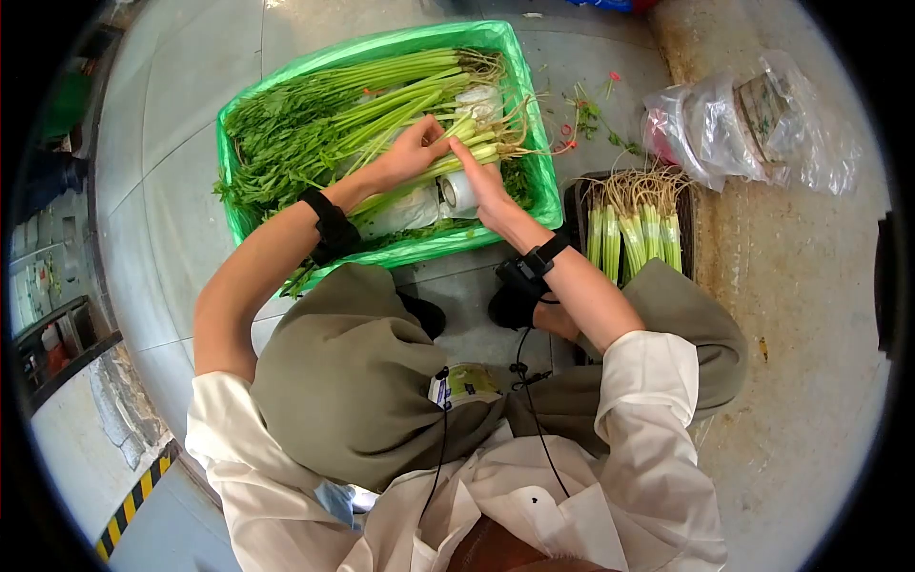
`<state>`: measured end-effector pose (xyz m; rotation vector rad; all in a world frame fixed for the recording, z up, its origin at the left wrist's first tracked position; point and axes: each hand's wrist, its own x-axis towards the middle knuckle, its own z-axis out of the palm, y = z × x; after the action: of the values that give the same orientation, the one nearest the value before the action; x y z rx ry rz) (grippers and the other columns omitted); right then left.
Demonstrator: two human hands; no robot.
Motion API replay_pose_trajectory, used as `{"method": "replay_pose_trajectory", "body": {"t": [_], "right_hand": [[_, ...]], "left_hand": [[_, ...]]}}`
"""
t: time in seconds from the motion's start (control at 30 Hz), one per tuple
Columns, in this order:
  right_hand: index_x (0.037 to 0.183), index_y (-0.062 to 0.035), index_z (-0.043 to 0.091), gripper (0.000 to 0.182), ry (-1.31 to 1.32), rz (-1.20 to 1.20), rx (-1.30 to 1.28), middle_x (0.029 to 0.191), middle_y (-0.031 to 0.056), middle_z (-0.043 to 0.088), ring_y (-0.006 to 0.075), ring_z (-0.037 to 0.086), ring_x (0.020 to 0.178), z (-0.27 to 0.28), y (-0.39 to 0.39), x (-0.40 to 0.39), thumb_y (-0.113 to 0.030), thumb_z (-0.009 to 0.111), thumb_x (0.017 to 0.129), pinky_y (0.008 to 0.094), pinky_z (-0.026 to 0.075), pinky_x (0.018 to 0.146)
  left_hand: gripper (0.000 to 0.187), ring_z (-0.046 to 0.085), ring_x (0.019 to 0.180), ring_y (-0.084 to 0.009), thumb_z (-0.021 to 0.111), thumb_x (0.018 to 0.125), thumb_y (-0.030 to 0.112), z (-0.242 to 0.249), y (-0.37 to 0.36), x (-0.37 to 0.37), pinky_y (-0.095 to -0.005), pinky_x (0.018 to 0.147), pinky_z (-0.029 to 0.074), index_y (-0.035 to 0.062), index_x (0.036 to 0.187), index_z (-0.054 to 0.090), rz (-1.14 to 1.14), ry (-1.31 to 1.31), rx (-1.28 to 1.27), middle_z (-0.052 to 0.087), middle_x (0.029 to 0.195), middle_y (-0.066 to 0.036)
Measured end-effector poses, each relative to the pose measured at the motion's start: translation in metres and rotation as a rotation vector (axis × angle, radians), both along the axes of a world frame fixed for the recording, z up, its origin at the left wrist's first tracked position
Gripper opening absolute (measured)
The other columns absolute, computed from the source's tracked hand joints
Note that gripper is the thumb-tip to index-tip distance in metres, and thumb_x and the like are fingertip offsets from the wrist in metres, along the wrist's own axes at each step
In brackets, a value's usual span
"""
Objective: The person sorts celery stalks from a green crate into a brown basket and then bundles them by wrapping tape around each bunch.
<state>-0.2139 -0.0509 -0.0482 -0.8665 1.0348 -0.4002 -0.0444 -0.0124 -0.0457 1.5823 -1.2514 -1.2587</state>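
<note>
Single head-worn view, looking forward and steeply down past the wearer's lap, hands [424,157] at arm's length

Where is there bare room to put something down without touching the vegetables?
Free: the grey floor left of the green-lined crate, and the beige surface right of the bundled stalks, below the plastic bags. Crowded: inside the crate, where leafy stalks lie around the left hand and right hand. Leaf scraps lie between crate and bags.
</note>
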Motion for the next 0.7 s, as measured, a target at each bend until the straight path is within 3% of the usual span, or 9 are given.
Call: {"method": "replay_pose_trajectory", "body": {"t": [0.07,0.13,0.33,0.43,0.5,0.53,0.6,0.63,0.7], "right_hand": [[0.13,0.0005,0.049,0.064,-0.039,0.001,0.025,0.125,0.0081,0.056,0.0167,0.051,0.112,-0.004,-0.001,0.0,-0.043,0.066,0.087,0.0303,0.038,0.095],[0.125,-0.0003,0.054,0.055,-0.058,-0.102,-0.033,0.114,0.0069,0.061,0.0139,0.057,0.099,-0.005,-0.001,0.001,-0.036,0.07,0.086,0.0297,0.045,0.084],[0.123,0.0008,0.056,0.052,-0.057,-0.123,-0.096,0.114,0.0061,0.062,0.0133,0.057,0.099,-0.002,0.007,-0.003,-0.033,0.071,0.085,0.0295,0.045,0.084],[0.124,0.002,0.054,0.053,-0.032,-0.051,-0.095,0.117,0.0069,0.06,0.0137,0.056,0.102,-0.001,0.004,-0.007,-0.032,0.069,0.086,0.0299,0.043,0.087],[0.123,0.0027,0.054,0.053,-0.033,-0.044,-0.129,0.117,0.0071,0.06,0.0137,0.056,0.101,0.0,0.003,-0.008,-0.034,0.068,0.088,0.0295,0.043,0.087],[0.123,0.0035,0.054,0.054,-0.035,-0.038,-0.163,0.116,0.0074,0.06,0.0137,0.055,0.101,0.001,0.003,-0.008,-0.036,0.066,0.089,0.0291,0.042,0.088],[0.122,0.0043,0.054,0.058,0.022,0.008,-0.218,0.115,0.0076,0.06,0.0136,0.054,0.1,0.004,0.004,-0.006,-0.043,0.061,0.091,0.0289,0.042,0.088],[0.122,0.0052,0.054,0.063,0.081,0.059,-0.276,0.114,0.0079,0.06,0.0134,0.054,0.099,0.006,0.003,-0.004,-0.051,0.055,0.093,0.0287,0.042,0.088],[0.117,0.0059,0.057,0.068,0.153,0.127,-0.283,0.107,0.008,0.061,0.0133,0.054,0.095,0.016,-0.002,-0.004,-0.057,0.048,0.093,0.029,0.042,0.085]], "left_hand": [[0.021,0.044,0.076,-0.0094,0.054,0.097,0.025,0.006,-0.002,0.004,-0.027,0.068,0.039,0.0054,0.101,0.054,0.018,0.041,0.06,0.052,0.086,0.0],[0.02,0.044,0.077,-0.0089,0.053,0.097,0.025,0.012,-0.005,0.007,-0.0268,0.068,0.039,0.0058,0.101,0.055,0.04,0.083,0.12,0.052,0.086,0.001],[0.021,0.044,0.078,-0.0074,0.05,0.098,0.025,0.02,-0.017,0.003,-0.0254,0.069,0.038,0.0054,0.099,0.058,0.031,-0.052,0.199,0.054,0.088,0.001],[0.029,0.049,0.082,-0.0131,0.046,0.1,0.031,0.018,-0.01,-0.002,-0.0293,0.074,0.041,0.0042,0.106,0.056,0.008,-0.082,0.33,0.057,0.093,-0.003],[0.045,0.055,0.095,-0.0233,0.042,0.1,0.043,0.008,0.005,-0.008,-0.0364,0.085,0.042,0.004,0.119,0.051,-0.173,-0.237,0.039,0.059,0.106,-0.011],[0.045,0.055,0.095,-0.0233,0.042,0.1,0.043,0.012,0.007,-0.009,-0.0364,0.085,0.042,0.004,0.119,0.051,-0.174,-0.236,0.041,0.059,0.106,-0.011],[0.066,0.049,0.12,-0.0355,0.037,0.099,0.055,0.027,0.007,-0.006,-0.0408,0.101,0.037,0.0004,0.136,0.039,-0.241,-0.167,0.301,0.051,0.129,-0.025],[0.093,0.033,0.136,-0.0391,0.045,0.091,0.065,0.037,0.005,-0.005,-0.0398,0.111,0.029,-0.0066,0.145,0.02,-0.295,-0.141,0.348,0.03,0.145,-0.033],[0.105,0.028,0.138,-0.0397,0.052,0.085,0.067,0.035,0.007,0.001,-0.0401,0.113,0.026,-0.0085,0.146,0.011,-0.434,-0.223,0.31,0.022,0.147,-0.035]]}}
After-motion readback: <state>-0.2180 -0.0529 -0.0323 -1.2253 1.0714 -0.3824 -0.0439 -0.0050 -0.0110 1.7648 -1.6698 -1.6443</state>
